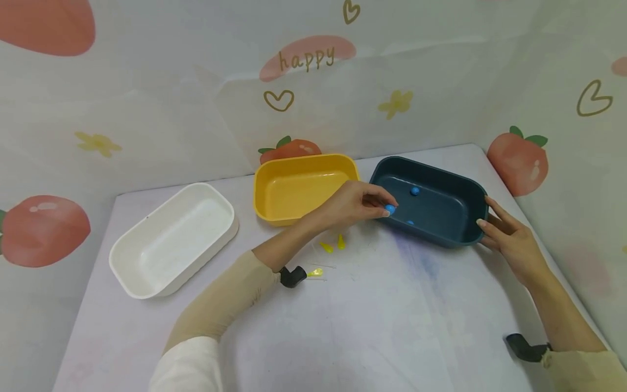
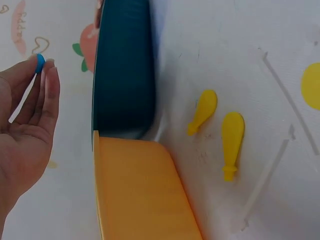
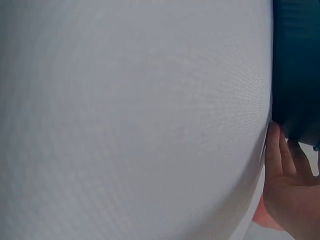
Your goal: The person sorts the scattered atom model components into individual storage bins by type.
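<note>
My left hand pinches a small blue ball between thumb and fingertips, above the near left rim of a dark blue basin. In the left wrist view the same blue ball shows at the fingertips. Inside the basin lies another blue ball, and a bit of blue peeks out behind the near wall. My right hand holds the basin's right end, thumb over the rim and fingers along the outside. From the right wrist, those fingers touch the basin's lower wall.
A yellow basin stands left of the dark one, and a white basin farther left. Several yellow drop-shaped pieces and thin clear sticks lie on the table before them. A patterned cloth wall rises behind.
</note>
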The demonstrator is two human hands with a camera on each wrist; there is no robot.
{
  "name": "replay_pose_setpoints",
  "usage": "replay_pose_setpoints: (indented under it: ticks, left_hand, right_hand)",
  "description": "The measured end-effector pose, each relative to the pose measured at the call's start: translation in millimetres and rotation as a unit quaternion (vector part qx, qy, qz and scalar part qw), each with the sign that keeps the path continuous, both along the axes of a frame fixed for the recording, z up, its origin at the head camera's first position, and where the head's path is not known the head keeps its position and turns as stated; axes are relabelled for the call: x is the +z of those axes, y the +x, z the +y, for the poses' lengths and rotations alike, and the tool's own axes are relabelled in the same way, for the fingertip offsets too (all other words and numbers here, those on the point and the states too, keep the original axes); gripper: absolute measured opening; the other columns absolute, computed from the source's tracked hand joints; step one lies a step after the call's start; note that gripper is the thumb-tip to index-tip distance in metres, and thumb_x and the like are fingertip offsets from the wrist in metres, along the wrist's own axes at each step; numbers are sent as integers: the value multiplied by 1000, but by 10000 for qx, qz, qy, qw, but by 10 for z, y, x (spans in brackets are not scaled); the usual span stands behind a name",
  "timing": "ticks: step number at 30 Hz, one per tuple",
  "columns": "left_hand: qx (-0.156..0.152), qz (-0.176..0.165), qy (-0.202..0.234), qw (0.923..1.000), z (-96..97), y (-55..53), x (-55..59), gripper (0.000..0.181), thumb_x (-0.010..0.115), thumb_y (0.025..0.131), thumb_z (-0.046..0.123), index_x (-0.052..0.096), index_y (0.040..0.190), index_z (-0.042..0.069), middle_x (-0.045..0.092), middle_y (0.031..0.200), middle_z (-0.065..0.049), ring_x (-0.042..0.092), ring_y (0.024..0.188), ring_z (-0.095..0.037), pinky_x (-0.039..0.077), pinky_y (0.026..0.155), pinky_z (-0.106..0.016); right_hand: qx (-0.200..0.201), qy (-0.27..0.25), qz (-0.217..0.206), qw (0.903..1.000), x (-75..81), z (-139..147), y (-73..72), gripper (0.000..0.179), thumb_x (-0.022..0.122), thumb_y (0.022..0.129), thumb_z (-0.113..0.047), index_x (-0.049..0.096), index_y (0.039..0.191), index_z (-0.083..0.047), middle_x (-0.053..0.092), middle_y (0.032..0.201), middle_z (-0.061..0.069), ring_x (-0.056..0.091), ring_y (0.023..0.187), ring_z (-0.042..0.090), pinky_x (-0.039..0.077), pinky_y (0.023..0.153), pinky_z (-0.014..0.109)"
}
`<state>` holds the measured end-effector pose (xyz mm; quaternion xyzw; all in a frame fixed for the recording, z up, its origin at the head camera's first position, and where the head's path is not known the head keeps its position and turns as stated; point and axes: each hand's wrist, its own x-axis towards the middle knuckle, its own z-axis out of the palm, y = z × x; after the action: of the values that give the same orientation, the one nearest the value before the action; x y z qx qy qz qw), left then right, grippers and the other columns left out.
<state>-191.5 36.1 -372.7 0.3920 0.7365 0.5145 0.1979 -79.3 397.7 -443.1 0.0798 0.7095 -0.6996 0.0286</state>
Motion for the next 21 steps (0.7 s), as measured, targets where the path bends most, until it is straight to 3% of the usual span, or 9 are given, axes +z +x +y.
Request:
replay_pose_setpoints:
  ticks: [7, 15, 21]
  left_hand:
    - [14, -52, -281, 9996, 106, -72, 10, 22, 70, 93, 13, 72, 115, 10, 72, 109, 5, 65, 94, -5, 52, 85, -20]
    - [32, 102, -387, 9992, 259, -147, -36, 23, 68, 95, 14, 73, 117, 12, 71, 112, 7, 65, 93, -4, 53, 81, -20]
    - [75, -11, -351, 9994, 360, -199, -71, 23, 69, 94, 17, 74, 116, 14, 70, 115, 7, 65, 94, -3, 53, 83, -18]
  right_hand:
    - [-64, -275, 128, 9995, -14, 20, 5, 64, 60, 99, -9, 35, 155, -26, 30, 160, 12, 63, 105, -6, 54, 78, 16]
    - [-34, -388, 150, 9991, -15, 13, 10, 64, 59, 99, -7, 34, 156, -25, 29, 160, 11, 62, 104, -7, 54, 78, 16]
    - [34, -526, 242, 9983, -22, 16, -5, 63, 57, 100, -4, 35, 156, -23, 35, 157, 7, 62, 106, -6, 54, 78, 17]
